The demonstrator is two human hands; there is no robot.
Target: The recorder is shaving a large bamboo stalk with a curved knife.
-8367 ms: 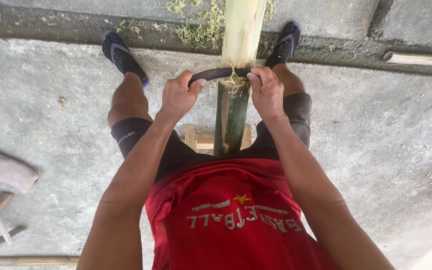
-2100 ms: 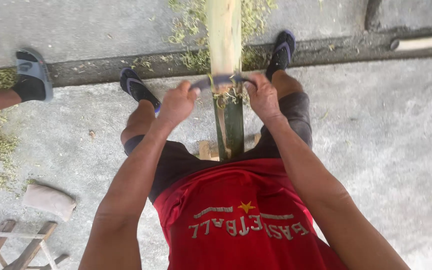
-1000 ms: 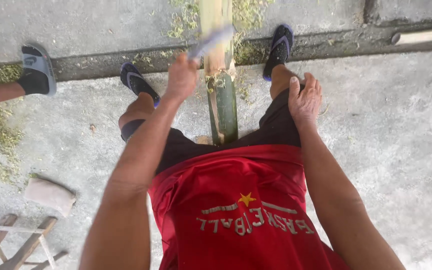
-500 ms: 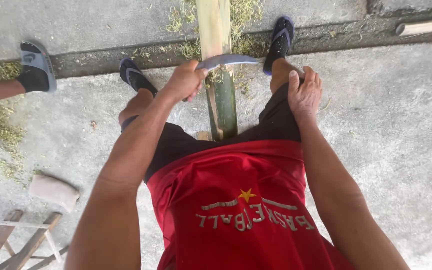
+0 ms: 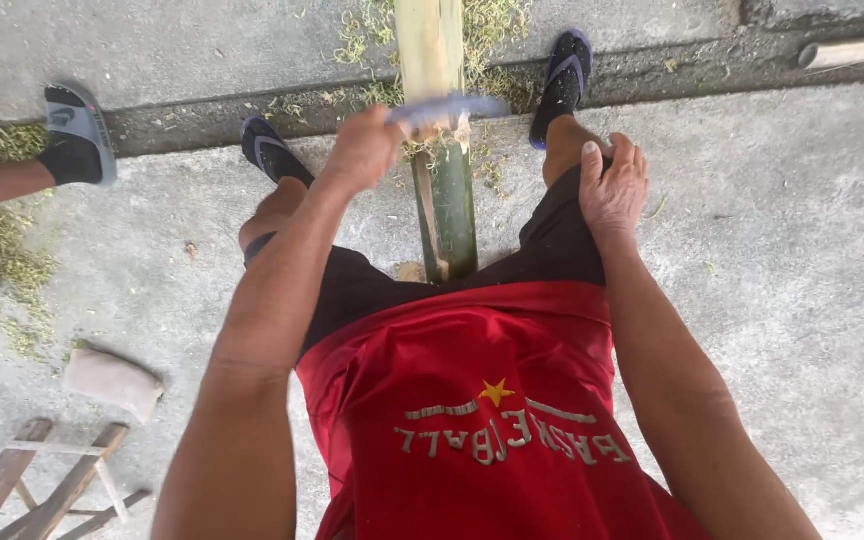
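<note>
While the left hand [image 5: 364, 150] grips the curved blade [image 5: 449, 107] across the bamboo pole [image 5: 445, 195], draw it evenly — shallow strokes; the right hand [image 5: 612, 185] rests spread on the thigh.

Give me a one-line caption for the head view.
Left hand holds a blade across the bamboo pole; right hand rests on the thigh.

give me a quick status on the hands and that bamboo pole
Left hand shut on curved blade, blade across the bamboo pole. Right hand flat on right thigh, holding nothing. Another person's sandalled foot off to the left, apart.
</note>
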